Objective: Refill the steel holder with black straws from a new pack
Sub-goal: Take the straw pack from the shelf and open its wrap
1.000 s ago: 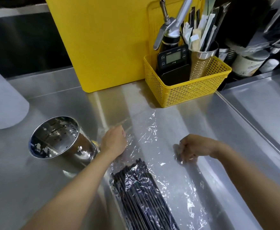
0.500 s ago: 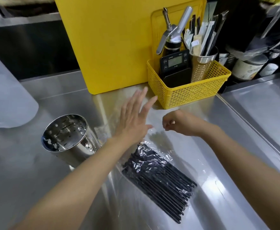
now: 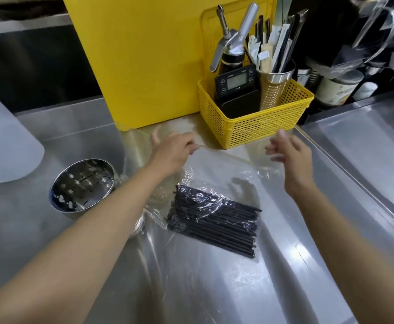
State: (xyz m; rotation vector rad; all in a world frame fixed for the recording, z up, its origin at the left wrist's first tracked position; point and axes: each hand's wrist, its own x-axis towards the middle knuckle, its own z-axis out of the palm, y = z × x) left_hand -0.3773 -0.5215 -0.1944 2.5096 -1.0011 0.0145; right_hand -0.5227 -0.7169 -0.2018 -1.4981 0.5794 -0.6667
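Observation:
The steel holder (image 3: 83, 185) lies tilted on the counter at left, its mouth towards me, with nothing inside. A bundle of black straws (image 3: 214, 220) lies slantwise inside a large clear plastic pack (image 3: 226, 169) spread on the counter. My left hand (image 3: 172, 150) is beyond the bundle, fingers pinched on the pack's far edge, which is pulled taut to the right. My right hand (image 3: 289, 153) hovers to the right of it with fingers apart, blurred, just in front of the basket. My left forearm crosses in front of the holder's right side.
A yellow basket (image 3: 256, 127) with a scale, a cream whipper and a cup of wrapped straws stands at the back. A yellow board (image 3: 144, 66) leans behind it. A white plastic piece (image 3: 4, 141) lies far left. A raised counter edge (image 3: 331, 164) runs along the right.
My left hand went from flat and spread to pinched on the pack's edge. My right hand opened and moved right. The straw bundle turned more crosswise inside the plastic.

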